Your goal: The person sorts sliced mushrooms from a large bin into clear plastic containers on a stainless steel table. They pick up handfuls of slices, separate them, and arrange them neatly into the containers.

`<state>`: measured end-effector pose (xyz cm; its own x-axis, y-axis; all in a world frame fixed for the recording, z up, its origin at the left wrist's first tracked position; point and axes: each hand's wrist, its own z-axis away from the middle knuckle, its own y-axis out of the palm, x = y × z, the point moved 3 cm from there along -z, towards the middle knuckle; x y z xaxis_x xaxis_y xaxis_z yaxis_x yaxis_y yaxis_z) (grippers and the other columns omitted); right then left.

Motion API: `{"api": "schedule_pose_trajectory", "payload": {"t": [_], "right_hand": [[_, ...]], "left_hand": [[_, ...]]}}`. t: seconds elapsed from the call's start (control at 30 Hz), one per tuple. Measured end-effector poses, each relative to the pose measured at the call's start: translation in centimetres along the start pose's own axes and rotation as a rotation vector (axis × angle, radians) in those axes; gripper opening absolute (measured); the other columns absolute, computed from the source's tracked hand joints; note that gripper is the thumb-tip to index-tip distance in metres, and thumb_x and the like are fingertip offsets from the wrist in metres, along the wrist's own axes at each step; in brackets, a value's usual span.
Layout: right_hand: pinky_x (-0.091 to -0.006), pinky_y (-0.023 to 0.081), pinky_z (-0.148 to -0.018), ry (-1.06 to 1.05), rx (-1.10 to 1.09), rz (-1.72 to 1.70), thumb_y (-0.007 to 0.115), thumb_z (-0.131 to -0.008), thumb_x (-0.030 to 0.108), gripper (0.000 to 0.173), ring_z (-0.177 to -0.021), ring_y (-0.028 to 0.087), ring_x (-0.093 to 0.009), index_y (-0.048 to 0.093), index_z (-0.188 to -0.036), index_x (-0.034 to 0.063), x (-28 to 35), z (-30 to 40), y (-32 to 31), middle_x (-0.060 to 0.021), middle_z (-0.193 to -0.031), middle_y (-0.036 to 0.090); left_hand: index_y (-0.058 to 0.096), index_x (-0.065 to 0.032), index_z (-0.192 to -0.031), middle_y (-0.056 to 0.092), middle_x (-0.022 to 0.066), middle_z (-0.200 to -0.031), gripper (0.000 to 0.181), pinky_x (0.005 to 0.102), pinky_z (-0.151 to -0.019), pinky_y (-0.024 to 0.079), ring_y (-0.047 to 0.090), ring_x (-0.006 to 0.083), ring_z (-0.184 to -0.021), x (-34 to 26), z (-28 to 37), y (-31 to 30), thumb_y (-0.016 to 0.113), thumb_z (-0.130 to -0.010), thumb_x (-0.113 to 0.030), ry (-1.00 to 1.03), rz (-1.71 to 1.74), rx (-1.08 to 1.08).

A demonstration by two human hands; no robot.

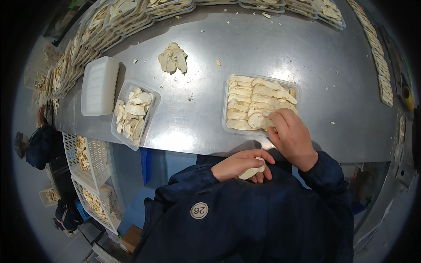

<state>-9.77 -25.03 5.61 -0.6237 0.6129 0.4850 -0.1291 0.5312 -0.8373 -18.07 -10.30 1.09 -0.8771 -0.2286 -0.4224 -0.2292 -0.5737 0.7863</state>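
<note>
In front of me a clear plastic tray (224, 111) holds pale mushroom slices (238, 102), laid overlapping in columns. My right hand (292, 136) reaches over its near right part, thumb and fingertips on the edge of a mushroom slice (259, 121) in the nearest row. Its fingers hide part of that corner. Close to my chest, below the table edge, my left hand (241, 164) grips pale mushroom slices (252, 171) under the thumb; how many is unclear. Farther left stands a second plastic tray (142, 139) with loose mushroom pieces (133, 111) heaped in it.
A small mushroom pile (172, 57) lies on the metal table (197, 128). Upturned white trays (99, 86) stand at left. Stacks of filled trays (131, 19) line the far edge. Perforated white crates (98, 161) stand below left; people in dark clothes (41, 146) are beyond.
</note>
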Motion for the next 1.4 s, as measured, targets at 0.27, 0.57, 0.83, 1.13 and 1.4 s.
{"api": "schedule_pose_trajectory", "payload": {"t": [0.27,0.57,0.83,1.13,1.4], "right_hand": [[-0.0394,0.049,-0.075,0.044,-0.031,0.0,0.068,-0.076,0.004,0.024,-0.088,0.058,-0.033,0.057,-0.098,0.0016,-0.4,-0.4,-0.8,-0.0143,-0.095,0.056],[-0.0298,0.043,-0.063,0.268,-0.197,0.02,0.061,-0.087,0.0,0.008,-0.074,0.055,-0.022,0.059,-0.094,0.0004,-5.2,-0.1,-4.5,-0.0099,-0.087,0.056],[-0.0275,0.041,-0.061,0.3,-0.25,0.102,0.057,-0.094,0.004,0.005,-0.071,0.05,-0.015,0.059,-0.097,0.0,-9.2,0.2,-6.5,-0.0069,-0.085,0.059],[-0.026,0.043,-0.064,0.385,-0.202,0.105,0.057,-0.097,0.009,0.011,-0.071,0.049,-0.012,0.058,-0.096,-0.0021,-9.4,0.1,-6.9,-0.0066,-0.081,0.057],[-0.0262,0.044,-0.065,0.398,-0.22,0.103,0.056,-0.097,0.008,0.01,-0.071,0.05,-0.013,0.058,-0.095,-0.0024,-9.2,-0.1,-7.3,-0.0062,-0.08,0.057]], "left_hand": [[0.051,-0.0047,-0.123,0.065,0.0125,-0.099,0.029,0.0219,-0.065,0.047,0.058,0.0085,-0.073,-1.1,0.6,-0.1,0.046,-0.098,-0.019,0.075,0.098,0.028],[0.052,-0.0033,-0.122,0.054,0.0045,-0.09,0.031,0.0205,-0.053,0.035,0.044,0.0072,-0.068,-4.9,7.3,-1.3,0.054,-0.097,-0.02,0.525,0.176,-0.19],[0.059,-0.0061,-0.109,0.055,-0.0015,-0.084,0.019,0.0225,-0.064,0.042,0.05,0.0082,-0.071,-6.6,20.6,-8.6,0.054,-0.093,-0.016,1.004,-0.579,-1.348],[0.064,-0.0025,-0.099,0.064,0.0147,-0.088,0.019,0.0365,-0.072,0.051,0.064,0.0271,-0.08,-5.7,28.6,-15.8,0.06,-0.083,-0.012,0.674,-0.834,-2.074],[0.068,-0.0085,-0.106,0.062,0.012,-0.093,0.029,0.0386,-0.075,0.05,0.063,0.0303,-0.086,-6.7,27.7,-15.8,0.067,-0.078,-0.017,0.348,-1.123,-2.092]]}}
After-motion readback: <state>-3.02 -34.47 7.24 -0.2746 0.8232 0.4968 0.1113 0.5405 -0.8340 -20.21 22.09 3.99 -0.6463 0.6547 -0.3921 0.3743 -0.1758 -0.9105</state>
